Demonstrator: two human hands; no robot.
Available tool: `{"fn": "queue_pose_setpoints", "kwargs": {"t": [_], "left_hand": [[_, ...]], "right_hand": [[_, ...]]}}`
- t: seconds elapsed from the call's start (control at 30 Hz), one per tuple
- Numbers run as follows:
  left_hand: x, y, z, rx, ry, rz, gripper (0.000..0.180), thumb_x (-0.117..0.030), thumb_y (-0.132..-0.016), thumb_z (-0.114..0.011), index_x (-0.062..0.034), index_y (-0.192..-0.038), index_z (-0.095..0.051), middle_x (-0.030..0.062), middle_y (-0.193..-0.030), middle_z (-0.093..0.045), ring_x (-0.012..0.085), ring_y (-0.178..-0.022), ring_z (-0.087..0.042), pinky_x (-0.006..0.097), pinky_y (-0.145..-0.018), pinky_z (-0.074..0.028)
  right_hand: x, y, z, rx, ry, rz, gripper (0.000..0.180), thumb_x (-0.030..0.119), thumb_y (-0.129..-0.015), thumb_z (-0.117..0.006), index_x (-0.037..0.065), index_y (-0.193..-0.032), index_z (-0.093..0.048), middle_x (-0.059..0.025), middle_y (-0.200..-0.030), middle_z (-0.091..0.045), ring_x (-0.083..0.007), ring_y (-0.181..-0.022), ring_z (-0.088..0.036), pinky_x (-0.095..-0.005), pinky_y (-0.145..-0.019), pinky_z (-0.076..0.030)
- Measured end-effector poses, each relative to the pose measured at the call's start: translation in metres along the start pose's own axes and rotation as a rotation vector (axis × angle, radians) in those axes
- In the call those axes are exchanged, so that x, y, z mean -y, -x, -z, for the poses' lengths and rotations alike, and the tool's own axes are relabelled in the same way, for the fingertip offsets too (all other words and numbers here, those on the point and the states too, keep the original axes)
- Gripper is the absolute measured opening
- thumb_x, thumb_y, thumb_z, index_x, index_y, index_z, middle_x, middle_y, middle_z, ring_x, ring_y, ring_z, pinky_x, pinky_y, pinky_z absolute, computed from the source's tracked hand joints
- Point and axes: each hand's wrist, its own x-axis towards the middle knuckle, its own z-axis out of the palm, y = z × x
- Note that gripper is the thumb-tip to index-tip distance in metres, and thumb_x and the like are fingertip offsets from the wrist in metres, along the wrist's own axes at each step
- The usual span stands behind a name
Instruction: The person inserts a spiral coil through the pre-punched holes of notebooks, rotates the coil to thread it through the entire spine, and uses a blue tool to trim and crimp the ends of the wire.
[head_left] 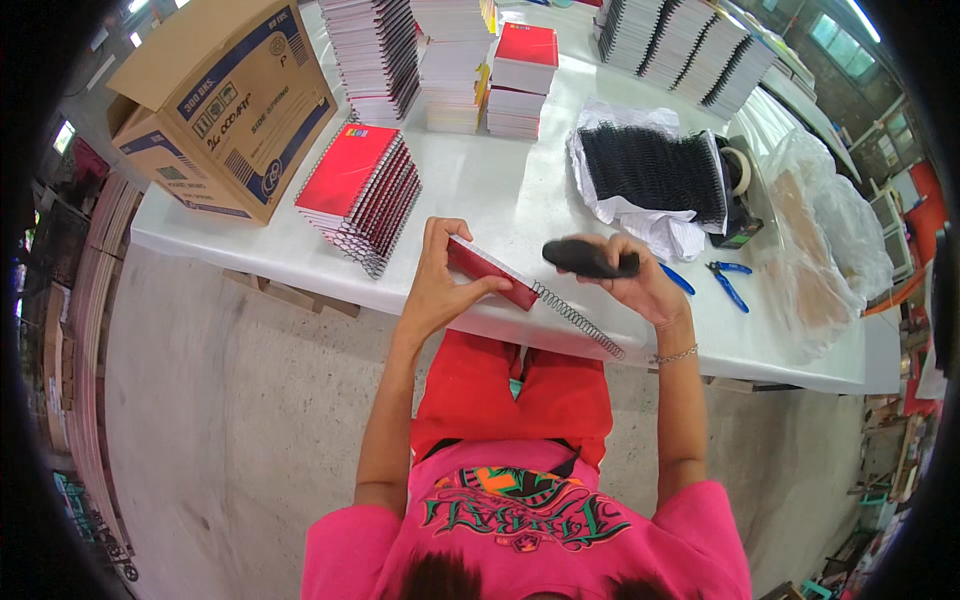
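Observation:
My left hand [436, 285] grips a small red-covered notebook [495, 277] above the table's front edge, thumb on its cover. Out of the notebook's right end runs a dark spiral wire coil [580, 322], its loose end hanging past the table edge. My right hand [645, 288] is closed round a smooth black oblong object [590, 258] just above the coil; its exact kind does not show. Left of them stands a stack of red spiral-bound notebooks [358, 185]. To the right lie blue-handled cutters [730, 285], and another blue handle [678, 279] is partly hidden by my right hand.
An open cardboard box [225, 110] stands at the table's left. Tall notebook stacks [370, 55] and unbound page stacks [520, 85] line the back. Many black coils [655, 170] lie on white paper, beside a tape roll [738, 170] and a clear plastic bag [835, 210].

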Motion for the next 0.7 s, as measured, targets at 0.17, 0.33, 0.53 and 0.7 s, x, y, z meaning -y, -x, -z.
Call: {"fn": "queue_pose_setpoints", "kwargs": {"t": [0.17,0.33,0.53,0.7], "left_hand": [[0.0,-0.001,-0.005,0.02,0.019,0.009,0.069,-0.027,-0.06,-0.092,-0.0067,-0.107,-0.045,0.0055,-0.101,-0.04,0.0202,-0.095,-0.046,0.031,-0.085,-0.042],[0.005,-0.001,-0.006,0.032,0.003,-0.034,0.069,-0.027,-0.061,-0.092,-0.0071,-0.107,-0.045,0.0054,-0.102,-0.04,0.0202,-0.095,-0.046,0.031,-0.084,-0.041],[-0.003,-0.004,-0.013,0.034,0.042,-0.012,0.069,-0.025,-0.062,-0.091,-0.0066,-0.112,-0.047,0.0059,-0.107,-0.044,0.0211,-0.102,-0.047,0.031,-0.091,-0.04],[0.001,-0.004,-0.016,0.056,0.159,0.031,0.076,-0.023,-0.064,-0.091,-0.0061,-0.121,-0.044,0.0076,-0.115,-0.046,0.0206,-0.109,-0.047,0.031,-0.098,-0.039]], "right_hand": [[0.012,0.002,-0.019,-0.064,0.802,-0.064,0.029,0.03,-0.086,-0.073,0.004,-0.086,-0.061,-0.0142,-0.127,-0.062,-0.0196,-0.11,-0.058,-0.0338,-0.095,-0.046],[0.014,0.0,-0.024,-0.121,0.98,-0.085,0.032,0.03,-0.084,-0.075,0.002,-0.089,-0.062,-0.0106,-0.119,-0.066,-0.0177,-0.1,-0.059,-0.0331,-0.092,-0.046],[0.018,0.012,-0.012,-0.084,0.471,0.074,0.026,0.026,-0.088,-0.071,0.002,-0.088,-0.061,-0.0108,-0.113,-0.068,-0.0146,-0.095,-0.058,-0.0316,-0.09,-0.046],[0.017,0.001,-0.029,-0.265,0.863,-0.052,0.031,0.029,-0.086,-0.075,0.001,-0.093,-0.065,-0.0097,-0.103,-0.069,-0.0148,-0.091,-0.059,-0.0295,-0.086,-0.047]]}}
